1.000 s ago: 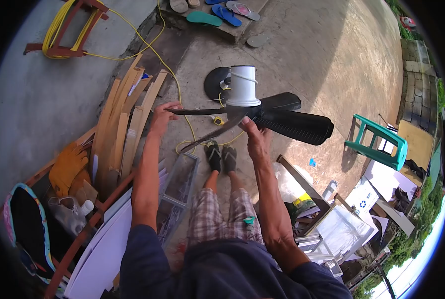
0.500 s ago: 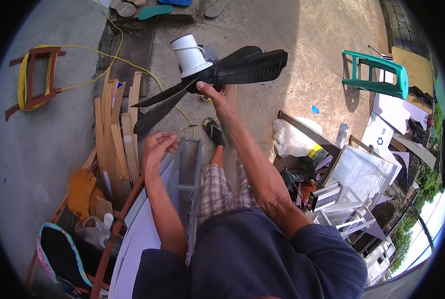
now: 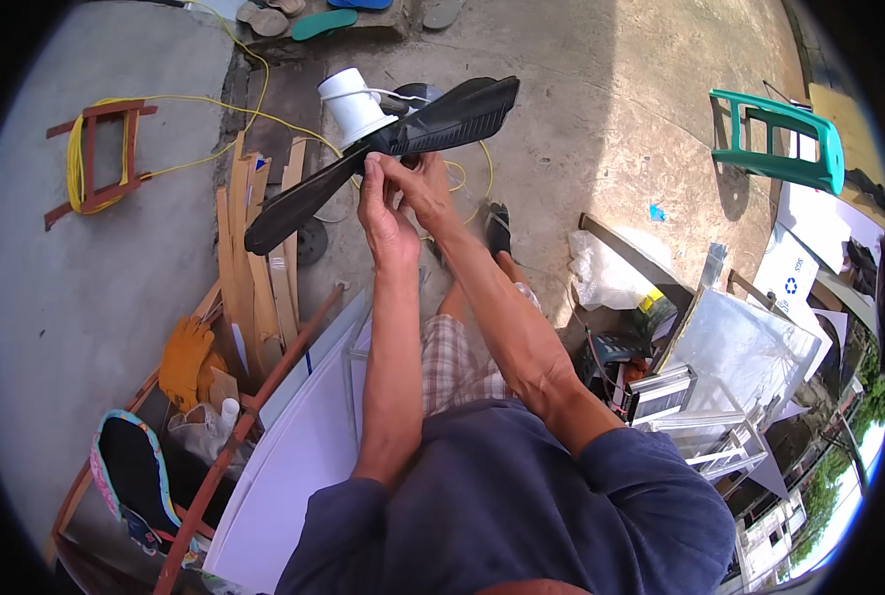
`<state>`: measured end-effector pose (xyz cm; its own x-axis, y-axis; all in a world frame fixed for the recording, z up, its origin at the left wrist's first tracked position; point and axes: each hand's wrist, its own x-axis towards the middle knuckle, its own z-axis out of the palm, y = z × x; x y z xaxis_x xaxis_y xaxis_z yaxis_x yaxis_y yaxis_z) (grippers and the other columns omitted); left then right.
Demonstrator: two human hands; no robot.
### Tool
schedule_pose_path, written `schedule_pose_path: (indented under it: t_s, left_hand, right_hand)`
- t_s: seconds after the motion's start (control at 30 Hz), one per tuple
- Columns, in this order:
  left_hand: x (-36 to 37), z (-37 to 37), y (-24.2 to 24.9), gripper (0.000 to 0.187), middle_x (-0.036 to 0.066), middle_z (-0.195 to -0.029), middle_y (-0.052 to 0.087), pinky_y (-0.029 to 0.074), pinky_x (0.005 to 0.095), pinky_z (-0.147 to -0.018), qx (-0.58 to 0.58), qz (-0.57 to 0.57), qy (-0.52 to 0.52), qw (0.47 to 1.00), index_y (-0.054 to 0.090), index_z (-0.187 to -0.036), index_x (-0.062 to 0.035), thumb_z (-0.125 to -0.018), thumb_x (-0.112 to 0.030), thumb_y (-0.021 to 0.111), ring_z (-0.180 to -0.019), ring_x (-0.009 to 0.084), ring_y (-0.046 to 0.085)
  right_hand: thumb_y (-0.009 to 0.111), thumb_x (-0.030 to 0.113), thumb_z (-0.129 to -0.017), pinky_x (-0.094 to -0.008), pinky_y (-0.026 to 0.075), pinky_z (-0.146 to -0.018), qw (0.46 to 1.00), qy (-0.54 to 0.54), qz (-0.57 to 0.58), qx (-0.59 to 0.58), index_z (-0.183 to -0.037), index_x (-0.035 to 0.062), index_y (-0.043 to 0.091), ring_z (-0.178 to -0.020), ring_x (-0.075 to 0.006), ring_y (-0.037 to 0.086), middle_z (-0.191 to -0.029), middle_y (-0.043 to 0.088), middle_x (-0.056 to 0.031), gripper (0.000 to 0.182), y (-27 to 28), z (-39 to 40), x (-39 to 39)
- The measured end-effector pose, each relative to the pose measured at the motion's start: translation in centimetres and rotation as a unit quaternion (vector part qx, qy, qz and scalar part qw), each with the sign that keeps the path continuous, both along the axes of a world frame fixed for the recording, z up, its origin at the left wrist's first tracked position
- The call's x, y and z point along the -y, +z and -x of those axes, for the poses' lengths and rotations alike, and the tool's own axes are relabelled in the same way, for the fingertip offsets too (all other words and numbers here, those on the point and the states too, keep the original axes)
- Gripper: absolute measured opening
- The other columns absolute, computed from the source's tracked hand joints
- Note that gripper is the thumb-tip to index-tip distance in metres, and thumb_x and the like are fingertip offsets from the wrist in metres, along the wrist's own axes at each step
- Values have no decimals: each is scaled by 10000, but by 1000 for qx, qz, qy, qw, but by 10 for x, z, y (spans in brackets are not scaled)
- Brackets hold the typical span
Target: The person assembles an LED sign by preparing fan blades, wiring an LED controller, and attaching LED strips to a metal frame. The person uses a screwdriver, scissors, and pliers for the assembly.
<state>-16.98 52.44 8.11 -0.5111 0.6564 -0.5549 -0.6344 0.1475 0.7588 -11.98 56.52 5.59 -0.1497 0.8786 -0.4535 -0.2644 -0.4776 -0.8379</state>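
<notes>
Over concrete [image 3: 551,109], right hand [image 3: 428,194] grips white-housed black fan [image 3: 444,121]; left hand [image 3: 389,226], hold unclear.

The black fan blades [image 3: 457,117] are in the upper middle of the frame, raised off the ground in the grip of the right hand [image 3: 427,188] near their centre. One long blade slants to the lower left; the others, overlapping, slant to the upper right, with a row of fine slits along the lower one. A white cylinder [image 3: 349,104] with a wider collar stands on their centre, leaning to the upper left, a pale strand across it.
</notes>
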Motion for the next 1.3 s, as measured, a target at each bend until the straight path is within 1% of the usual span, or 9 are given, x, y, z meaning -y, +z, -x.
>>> schedule_pose_path:
  t_s: [0.47,0.57,0.67,0.73,0.87,0.97,1.1,1.17,1.3]
  left_hand:
    - [-9,17,-2,407,21,-1111,576,399,449,-916,118,-1,4,993,627,-1126,-170,-815,-399,758,-1081,217,533]
    - [-12,24,-12,420,48,-1148,564,400,541,-961,130,-13,-13,991,604,-1144,-156,-827,-391,748,-1156,263,517]
    - [-11,29,-13,491,77,-1206,561,367,601,-1012,130,-19,-25,991,573,-1191,-115,-819,-375,760,-1220,321,501]
    - [-13,35,-13,555,120,-1292,545,343,637,-1044,152,-48,-52,986,550,-1261,-83,-824,-352,761,-1278,373,478]
    - [-15,35,-6,560,136,-1236,584,394,532,-1058,135,-11,-47,990,539,-1290,-33,-855,-325,736,-1197,320,533]
    - [-11,37,-19,591,184,-1265,596,386,616,-1041,87,-5,-10,996,535,-1315,-18,-854,-333,730,-1228,404,532]
    - [-11,41,-25,627,262,-1258,581,394,622,-1059,59,-31,-28,997,505,-1323,49,-862,-320,715,-1222,434,536]
    - [-7,50,-30,662,323,-1335,503,349,662,-1088,35,-11,-13,999,476,-1321,103,-864,-315,709,-1289,471,468]
    - [-2,50,-31,676,327,-1287,558,314,656,-1116,19,-23,-14,999,484,-1330,84,-843,-315,731,-1254,463,516]
  right_hand:
    - [819,295,-746,-295,511,-592,995,86,-41,-20,-1065,-23,617,-689,-164,622,-878,664,-86,493,19,-23,-25]
    - [853,274,-721,-305,525,-650,993,46,-56,-96,-1142,-10,563,-759,-179,630,-932,661,-92,585,-1,-18,-24]
    - [928,234,-634,-389,430,-990,986,47,6,-160,-1280,12,424,-1133,-235,530,-1213,569,-141,849,-14,-15,-25]
    - [931,249,-640,-405,402,-1031,983,54,12,-173,-1290,18,414,-1171,-250,519,-1234,558,-140,862,-15,-18,-26]
    - [931,294,-650,-422,400,-1041,980,74,19,-185,-1316,5,401,-1192,-251,518,-1228,566,-140,898,-7,-27,-29]
    - [920,295,-668,-420,406,-1033,977,89,5,-192,-1358,-1,362,-1185,-244,519,-1226,569,-136,935,-8,-32,-31]
    - [811,292,-798,-325,507,-844,973,216,-63,-48,-1213,1,610,-1009,-192,619,-1150,623,-115,546,-19,-64,-28]
    - [738,234,-863,-292,518,-750,986,160,-15,-50,-1108,3,691,-902,-174,648,-1057,662,-109,340,-52,-84,-15]
    - [653,125,-881,-288,523,-719,977,163,14,137,-1203,31,652,-789,-149,644,-1027,680,-85,335,-151,-148,-48]
